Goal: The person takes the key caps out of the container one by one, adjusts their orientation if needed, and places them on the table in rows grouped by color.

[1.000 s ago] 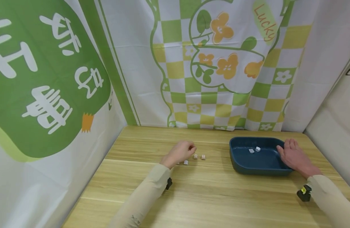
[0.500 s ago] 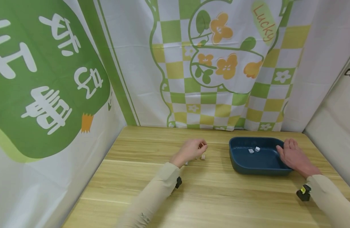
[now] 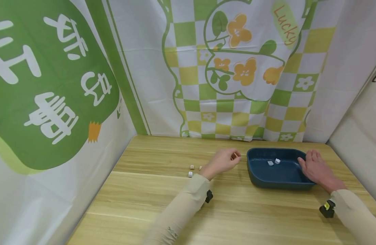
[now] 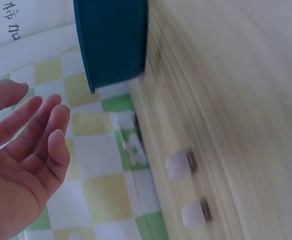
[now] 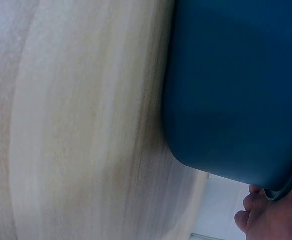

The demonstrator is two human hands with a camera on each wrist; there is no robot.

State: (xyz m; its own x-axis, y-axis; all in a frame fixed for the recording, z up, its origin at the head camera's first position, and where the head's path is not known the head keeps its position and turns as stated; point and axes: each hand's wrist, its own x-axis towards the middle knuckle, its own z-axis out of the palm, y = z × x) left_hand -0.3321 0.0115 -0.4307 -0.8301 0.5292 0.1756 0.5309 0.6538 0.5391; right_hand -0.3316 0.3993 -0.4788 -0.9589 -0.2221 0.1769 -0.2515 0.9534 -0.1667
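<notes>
My left hand [image 3: 223,161] hovers over the table left of a dark teal tray [image 3: 283,184]. Its fingers are loosely curled, and the left wrist view shows a gap between thumb and forefinger with nothing seen in it. Small white blocks [image 3: 190,174], marked on top, sit on the table behind that wrist; others are hidden by the hand. Two blocks [image 4: 181,164] show in the left wrist view. Inside the tray lie two white blocks [image 3: 277,161]. My right hand [image 3: 318,170] rests on the tray's right rim, fingers straight, thumb reaching over the inside.
The wooden table [image 3: 237,217] runs back to a hanging checked cloth [image 3: 224,105] with flowers. White and green cloth [image 3: 62,102] hangs along the left side, and pale cloth [image 3: 362,136] closes off the right.
The left hand has moved right from above the blocks toward the tray, uncovering blocks at the left of the group. The right hand and tray stay in place.
</notes>
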